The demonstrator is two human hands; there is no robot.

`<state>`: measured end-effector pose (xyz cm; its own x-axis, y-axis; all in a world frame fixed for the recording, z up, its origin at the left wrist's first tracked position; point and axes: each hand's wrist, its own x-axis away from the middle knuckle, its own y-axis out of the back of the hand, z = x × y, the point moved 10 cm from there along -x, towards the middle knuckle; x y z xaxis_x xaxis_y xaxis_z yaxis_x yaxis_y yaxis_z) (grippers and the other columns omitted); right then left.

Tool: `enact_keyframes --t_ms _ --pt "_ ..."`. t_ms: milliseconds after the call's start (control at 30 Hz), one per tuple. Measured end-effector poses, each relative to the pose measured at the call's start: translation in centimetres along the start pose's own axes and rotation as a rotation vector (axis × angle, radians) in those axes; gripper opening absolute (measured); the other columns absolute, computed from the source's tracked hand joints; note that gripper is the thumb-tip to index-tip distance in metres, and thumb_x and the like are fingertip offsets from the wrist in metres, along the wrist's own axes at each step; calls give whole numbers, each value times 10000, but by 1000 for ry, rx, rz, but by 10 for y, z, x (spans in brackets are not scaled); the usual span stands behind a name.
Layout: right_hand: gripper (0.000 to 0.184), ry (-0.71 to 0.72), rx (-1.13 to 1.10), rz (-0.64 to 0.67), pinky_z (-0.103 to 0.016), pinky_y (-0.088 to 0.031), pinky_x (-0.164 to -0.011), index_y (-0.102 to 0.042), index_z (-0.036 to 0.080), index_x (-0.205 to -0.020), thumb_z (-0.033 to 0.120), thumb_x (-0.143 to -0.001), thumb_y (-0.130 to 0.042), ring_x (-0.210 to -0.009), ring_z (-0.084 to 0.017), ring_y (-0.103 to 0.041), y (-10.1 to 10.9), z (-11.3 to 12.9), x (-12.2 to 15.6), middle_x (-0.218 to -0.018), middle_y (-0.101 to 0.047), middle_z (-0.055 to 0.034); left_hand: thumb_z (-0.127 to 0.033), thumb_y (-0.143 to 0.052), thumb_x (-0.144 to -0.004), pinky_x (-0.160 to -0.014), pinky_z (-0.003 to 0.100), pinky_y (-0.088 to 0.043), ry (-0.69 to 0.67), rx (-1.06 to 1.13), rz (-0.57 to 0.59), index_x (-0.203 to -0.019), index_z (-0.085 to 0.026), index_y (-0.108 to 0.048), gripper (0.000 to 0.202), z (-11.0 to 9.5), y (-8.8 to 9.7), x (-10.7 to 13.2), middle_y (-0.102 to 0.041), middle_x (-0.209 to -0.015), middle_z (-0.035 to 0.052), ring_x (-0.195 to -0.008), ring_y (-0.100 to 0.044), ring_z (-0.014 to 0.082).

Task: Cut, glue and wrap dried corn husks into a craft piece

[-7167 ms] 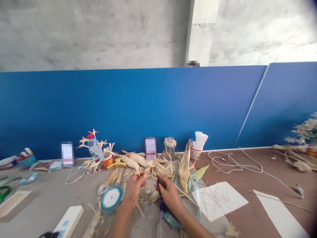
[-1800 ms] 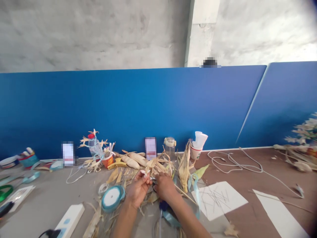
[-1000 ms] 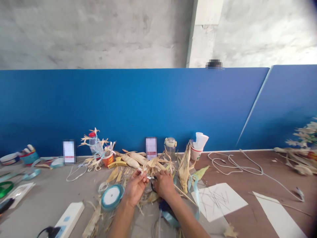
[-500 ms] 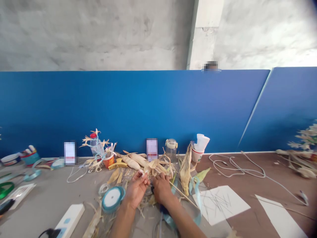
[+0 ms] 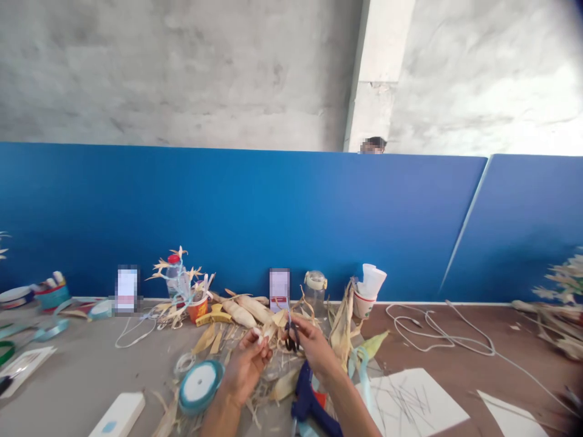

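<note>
Pinched between the fingertips of my left hand is a small whitish piece; a pale strip of dried corn husk shows just beyond the fingers. My right hand is closed on a pair of dark-handled scissors, its blades pointing up and away. Several dried corn husks lie beyond both hands. A dark blue glue gun rests beneath my right forearm. Left of my left wrist lies a spool of blue ribbon.
A white power strip lies at front left. At the back stand a red cup, a phone, a lidded jar and a paper cup. Thin sticks lie on white paper. A blue partition closes the back.
My right hand has come up from the table with the scissors, uncovering the glue gun. My left hand keeps its pinch. The view has tilted upward slightly.
</note>
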<state>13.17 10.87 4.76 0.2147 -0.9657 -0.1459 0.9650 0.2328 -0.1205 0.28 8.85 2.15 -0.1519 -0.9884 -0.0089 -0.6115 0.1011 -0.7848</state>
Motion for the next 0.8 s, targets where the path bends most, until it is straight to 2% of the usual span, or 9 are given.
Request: enact_keyframes --t_ms 67,167,233,300,467,667,800 --pt "509 -17 -196 66 -275 -383 -672 -647 180 -1126 454 -702 -712 -667 -155 -545 -4 8 5 -697 -636 -10 -151 -885 -514 -584 228 -424 2 -6 1 -689 -163 -608 328 -1 0 0 -610 -619 -29 -515 -496 70" --pt "499 -41 -249 75 -251 -368 -649 -674 194 -1060 465 -652 -773 -648 -132 -517 0 23 16 -682 -606 6 -151 -883 -514 -563 216 -409 2 -38 12 -677 -164 -617 313 -3 -1 0 -605 -608 -29 -509 -489 69" --pt "461 -27 -173 79 -251 -373 -663 -698 207 -995 486 -637 -777 -666 -129 -502 5 34 25 -703 -592 10 -158 -876 -532 -560 212 -402 2 -76 23 -674 -164 -626 288 -5 -2 0 -583 -587 -34 -502 -478 67" --pt "418 -45 -33 160 -256 -371 -638 -708 212 -969 475 -649 -760 -649 -129 -480 4 38 34 -715 -585 9 -168 -869 -550 -562 212 -399 4 -122 31 -671 -162 -634 264 -7 -1 0 -556 -561 -37 -499 -468 68" --pt "313 -144 222 307 -243 -353 -594 -716 207 -910 260 -601 -715 -610 -118 -444 1 34 49 -668 -545 33 -190 -860 -556 -552 211 -371 -10 -203 -1 -679 -144 -650 247 -11 7 -2 -557 -574 -27 -507 -462 72" --pt "240 -150 272 338 -230 -342 -579 -714 179 -818 245 -592 -670 -616 -115 -433 3 42 49 -657 -532 33 -198 -856 -549 -573 214 -372 14 -218 5 -676 -143 -661 239 -10 10 -2 -559 -579 -27 -520 -458 70" --pt "225 -178 310 339 -227 -331 -566 -705 168 -808 256 -603 -677 -610 -113 -422 8 38 49 -640 -519 34 -195 -865 -526 -556 217 -372 27 -232 16 -669 -146 -678 241 -10 8 -1 -550 -567 -28 -510 -446 72"
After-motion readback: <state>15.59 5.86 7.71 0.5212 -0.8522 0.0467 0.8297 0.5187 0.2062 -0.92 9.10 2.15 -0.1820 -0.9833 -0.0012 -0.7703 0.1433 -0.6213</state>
